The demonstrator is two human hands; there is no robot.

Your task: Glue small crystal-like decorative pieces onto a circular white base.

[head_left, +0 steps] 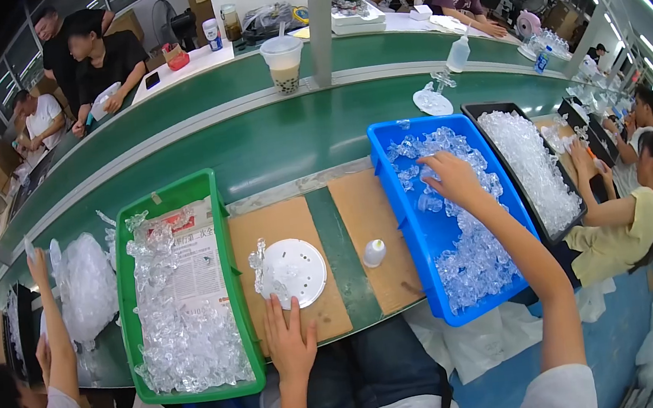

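Note:
My left hand (291, 343) lies with its fingers stretched out at the near edge of a round white plate with small holes (303, 268). Clear plastic pieces sit on the plate and at its left rim. The plate rests on a sheet of cardboard (296, 220). My right hand (454, 178) is over the far part of a blue tray (441, 259), fingers spread just above or against the clear plastic pieces (476, 263) in it. No piece shows between those fingers. Between the hands, a small white squeeze bottle (374, 253) stands on a second cardboard sheet (368, 207).
At left stands a green tray (231, 297) with newspaper and clear pieces; at right, a black tray (577, 206) of clear pieces. Beyond are a round white base with clear parts (433, 101), a clear bottle (457, 55) and a drink cup (283, 64). Co-workers sit on both sides.

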